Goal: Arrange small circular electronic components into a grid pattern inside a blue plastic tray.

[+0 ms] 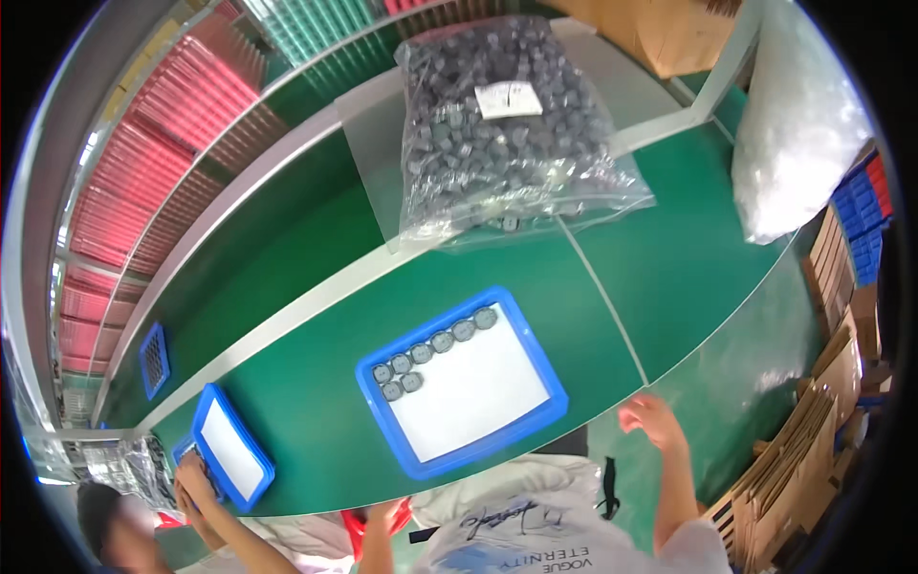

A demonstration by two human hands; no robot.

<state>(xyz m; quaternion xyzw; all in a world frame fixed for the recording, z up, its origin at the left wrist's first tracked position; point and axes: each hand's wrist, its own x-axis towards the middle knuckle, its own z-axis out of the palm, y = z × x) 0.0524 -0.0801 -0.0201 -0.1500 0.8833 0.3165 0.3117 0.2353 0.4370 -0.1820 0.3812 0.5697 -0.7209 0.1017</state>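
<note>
A green table curves across a workroom, with red stacks shelved far beyond the fingers on the left and flattened cartons piled to their right. The right hand is just off the table's near edge; its fingers are loosely curled and point left, and nothing shows in them – whether the palm hides something small, I cannot tell. The left hand is low at the table edge, blurred and partly cut off; how far its fingers are open, and whether they have hold of anything, I cannot tell.

Between the two hands, and farther in than either, lies one blue tray, apart from the right fingers. It bears one white sheet and eight grey pieces: six in a row along the far side, two in a second row at the left end.

Well beyond the fingers lies one clear bag of many more such pieces – too many to count – with one white label. One white bag stands beyond the right fingers, to their right.

Far left of the left hand, one co-worker's hands are beside a second tray, tilted and lined in white.
</note>
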